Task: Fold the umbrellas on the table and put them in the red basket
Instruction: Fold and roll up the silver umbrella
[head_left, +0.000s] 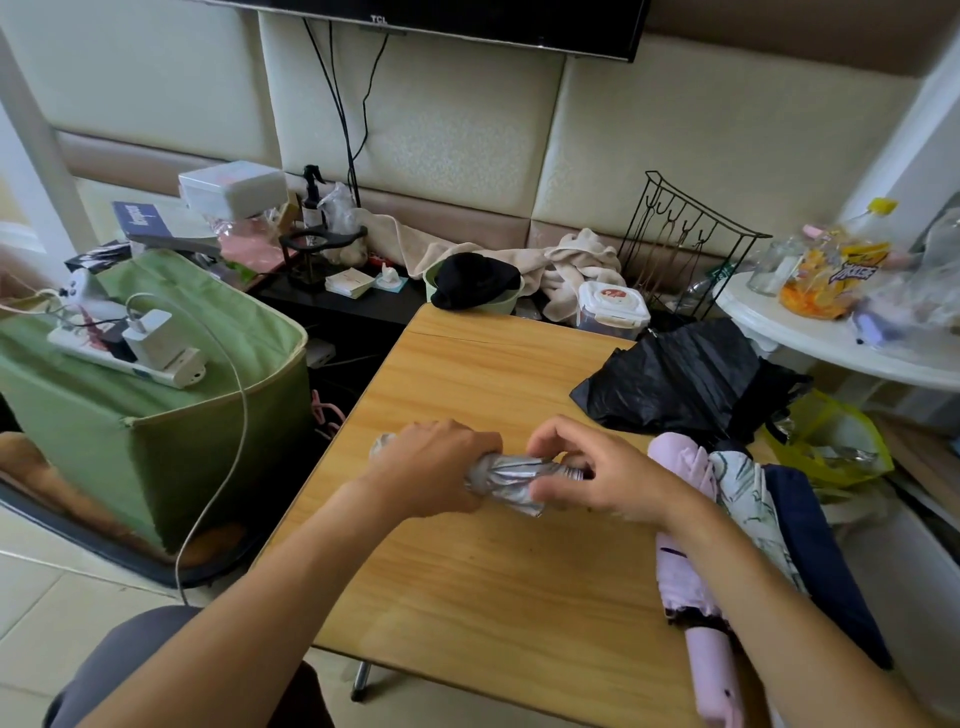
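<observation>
A silver umbrella (511, 475), bunched up and lying crosswise, is held over the middle of the wooden table (467, 582). My left hand (434, 467) grips its left end, with the tip poking out past my fist. My right hand (597, 475) pinches the folds at its right end. A pink umbrella (691, 587), a white patterned one (748, 499) and a dark blue one (815, 551) lie at the table's right edge. A black umbrella (685, 379) lies loose at the back right. No red basket is in view.
A green fabric box (171, 431) with a power strip (130, 358) and cable stands left of the table. Behind the table are a green bowl with a black cloth (475, 283), towels and a white container (613, 306). A white round table (810, 332) with clutter stands at right.
</observation>
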